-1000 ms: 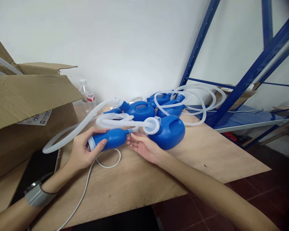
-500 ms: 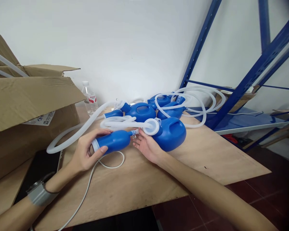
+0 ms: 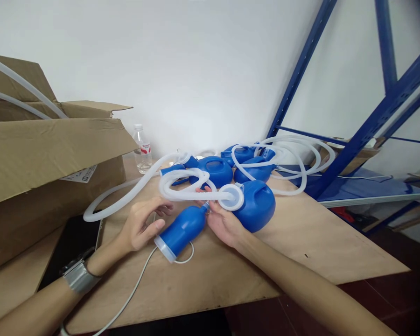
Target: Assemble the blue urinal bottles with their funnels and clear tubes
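Vessel [image 3: 185,227] in right grip [image 3: 227,225], bottle-label [image 3: 145,149] illegible

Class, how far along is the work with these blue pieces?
Looks done: the front blue jug has a hose running into its white cap. In hand: the right hand holds the blue bottle-shaped piece by its narrow neck; the left hand is open beside it. Left: perhaps the neck's connection, partly hidden.

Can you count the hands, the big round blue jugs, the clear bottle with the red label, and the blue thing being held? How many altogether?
Hands: 2 (left hand, right hand)
Big blue jugs: 4 (front jug, middle jug, back jug, right-hand back jug), partly overlapping
Clear bottle: 1
Held blue piece: 1
Total: 8
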A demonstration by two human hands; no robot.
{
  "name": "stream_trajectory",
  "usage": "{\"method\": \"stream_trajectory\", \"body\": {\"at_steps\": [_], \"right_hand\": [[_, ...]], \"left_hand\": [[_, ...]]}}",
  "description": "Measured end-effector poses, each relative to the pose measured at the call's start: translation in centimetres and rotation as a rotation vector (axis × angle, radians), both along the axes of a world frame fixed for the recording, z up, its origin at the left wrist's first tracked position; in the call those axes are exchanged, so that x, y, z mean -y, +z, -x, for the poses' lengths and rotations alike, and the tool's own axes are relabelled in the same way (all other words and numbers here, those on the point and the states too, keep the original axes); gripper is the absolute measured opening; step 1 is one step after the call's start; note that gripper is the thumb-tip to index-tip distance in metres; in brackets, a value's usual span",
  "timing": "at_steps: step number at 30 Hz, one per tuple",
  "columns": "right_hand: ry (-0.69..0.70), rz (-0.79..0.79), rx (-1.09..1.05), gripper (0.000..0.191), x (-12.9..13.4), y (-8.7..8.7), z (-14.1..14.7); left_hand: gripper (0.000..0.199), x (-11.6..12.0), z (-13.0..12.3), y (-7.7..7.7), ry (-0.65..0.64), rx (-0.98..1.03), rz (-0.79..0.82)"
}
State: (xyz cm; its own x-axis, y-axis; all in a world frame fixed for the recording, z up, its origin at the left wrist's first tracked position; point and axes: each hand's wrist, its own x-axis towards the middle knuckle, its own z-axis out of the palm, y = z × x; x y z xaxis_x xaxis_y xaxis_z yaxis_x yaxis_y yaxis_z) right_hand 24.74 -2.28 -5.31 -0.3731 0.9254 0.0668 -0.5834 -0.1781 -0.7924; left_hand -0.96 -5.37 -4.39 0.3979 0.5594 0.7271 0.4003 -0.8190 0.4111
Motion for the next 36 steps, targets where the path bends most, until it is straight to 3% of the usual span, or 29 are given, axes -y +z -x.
{"method": "stream_trajectory", "body": {"at_steps": [3, 5, 7, 10, 13, 19, 25, 29, 36], "right_hand": [[-0.019, 0.040, 0.001, 0.061, -0.2, -0.2, -0.2], [-0.070, 0.094, -0.002, 0.047, -0.6, -0.1, -0.3], [-0.116, 0.131, -0.010, 0.037, -0.8, 0.2, -0.5], [-0.116, 0.118, -0.040, 0.045, -0.8, 1.0, -0.7], [-0.091, 0.104, -0.083, 0.053, -0.5, 1.6, -0.6], [-0.150, 0.030, -0.035, 0.056, 0.9, 2.5, -0.6], [-0.141, -0.111, 0.015, 0.078, 3.8, 2.7, -2.6], [-0.304, 0.026, 0.063, 0.064, 4.3, 3.6, -4.1], [-0.547, 0.155, 0.008, 0.034, 4.8, 6.6, -7.5]], "left_hand": [[0.020, 0.1, -1.0, 0.1, 0.208, 0.040, -0.024], [0.019, 0.0, -1.4, 0.3, 0.363, 0.048, 0.030], [0.026, -0.2, -1.6, 0.4, 0.477, 0.064, 0.137], [0.053, -0.8, -1.5, 0.2, 0.574, 0.056, 0.276], [0.070, -1.3, -1.3, -0.2, 0.504, -0.024, 0.346], [0.063, -0.9, -1.8, -0.2, 0.215, -0.192, 0.429], [0.065, -0.1, -2.3, -0.1, 0.102, -0.319, 0.434], [0.061, 0.1, -2.7, -0.4, 0.051, -0.413, 0.463], [0.060, 0.1, -2.7, -0.9, 0.076, -0.525, 0.455]]}}
